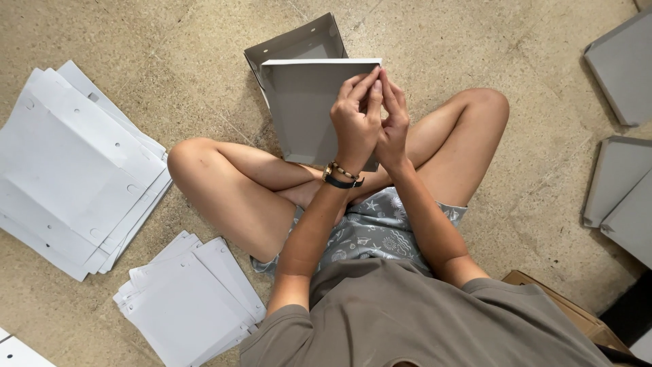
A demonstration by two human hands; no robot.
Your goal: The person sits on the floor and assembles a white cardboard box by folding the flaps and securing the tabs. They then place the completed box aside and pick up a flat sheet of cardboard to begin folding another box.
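both hands (370,115) cover the right edge of the grey folded box (305,109), so can't see how it's gripped. the brown carton (564,312) sits half behind the shoulder, and the grey trays (621,68) get cut off at the right edge

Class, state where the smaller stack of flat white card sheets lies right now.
In the head view, the smaller stack lies on the floor by the person's left knee, below the larger stack.
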